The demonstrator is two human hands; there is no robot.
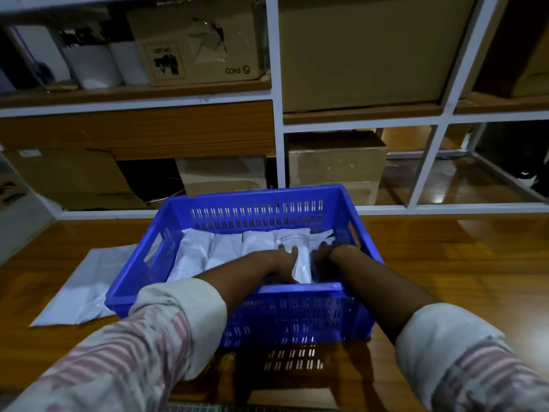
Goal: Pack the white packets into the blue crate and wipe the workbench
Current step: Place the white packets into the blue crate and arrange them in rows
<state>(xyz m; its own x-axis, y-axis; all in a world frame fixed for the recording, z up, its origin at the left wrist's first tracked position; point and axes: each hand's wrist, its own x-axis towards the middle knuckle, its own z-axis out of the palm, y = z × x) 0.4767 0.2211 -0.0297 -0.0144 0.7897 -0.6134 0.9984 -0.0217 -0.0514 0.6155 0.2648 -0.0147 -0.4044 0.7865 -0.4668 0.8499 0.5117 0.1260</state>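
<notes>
The blue crate [300, 292] stands on the wooden workbench in front of me, and both my hands reach into it. Several white packets [225, 248] stand side by side inside. My left hand [282, 263] grips one upright white packet [302, 266] near the crate's right end, its fingertips hooked over the packet's top edge. My right hand [322, 257] sits in shadow against that packet's right side, close to the crate wall, and its fingers are hard to make out. One more white packet [80, 286] lies flat on the bench, left of the crate and partly under it.
A white-framed shelf unit [276, 114] with cardboard boxes [335, 162] and white rolls [95, 66] rises behind the workbench [445, 263]. The bench's front edge is just below my sleeves.
</notes>
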